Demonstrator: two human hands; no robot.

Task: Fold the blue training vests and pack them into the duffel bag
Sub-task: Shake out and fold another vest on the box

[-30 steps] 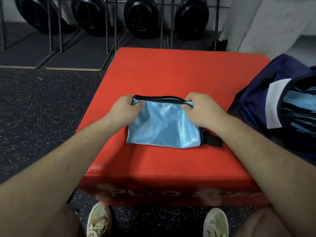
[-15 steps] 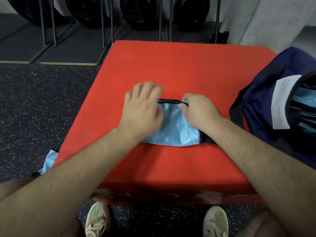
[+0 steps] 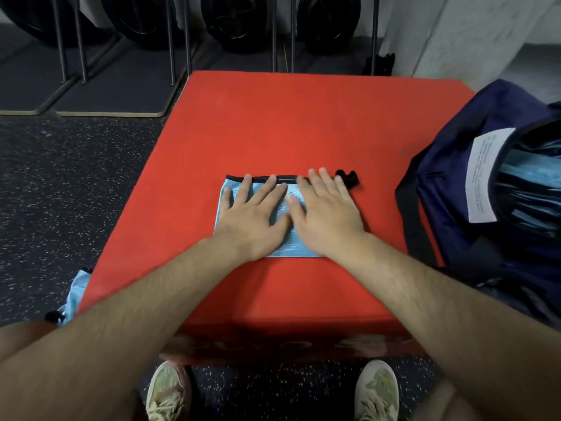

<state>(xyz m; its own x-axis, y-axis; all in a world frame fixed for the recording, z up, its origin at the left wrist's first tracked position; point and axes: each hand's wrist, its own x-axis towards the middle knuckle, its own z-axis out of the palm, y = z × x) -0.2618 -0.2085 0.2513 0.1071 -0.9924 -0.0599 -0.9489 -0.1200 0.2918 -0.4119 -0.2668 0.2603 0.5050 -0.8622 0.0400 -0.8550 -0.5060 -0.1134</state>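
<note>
Straight, slightly spread fingers [image 3: 267,189] of the left hand [image 3: 252,217] and right hand [image 3: 328,217] press flat on the folded vest [image 3: 293,243], hiding most of its shiny blue cloth and black-trimmed edge. It lies mid-bench [image 3: 273,123], on smooth red padding. A black strap [image 3: 347,177] curls just beside the right fingertips. At the right, a navy duffel bag [image 3: 449,183] gapes, with a white label [image 3: 482,174] at its mouth. A second vest [image 3: 76,293] lies crumpled on the speckled floor [image 3: 60,192].

Under the left hand [image 3: 252,217] and right hand [image 3: 328,217], the vest [image 3: 293,246] is shiny light blue, trimmed black. The box [image 3: 273,123] is red. Right of the right hand, the bag [image 3: 449,165] is navy. The floor [image 3: 60,183] is black, speckled white.
</note>
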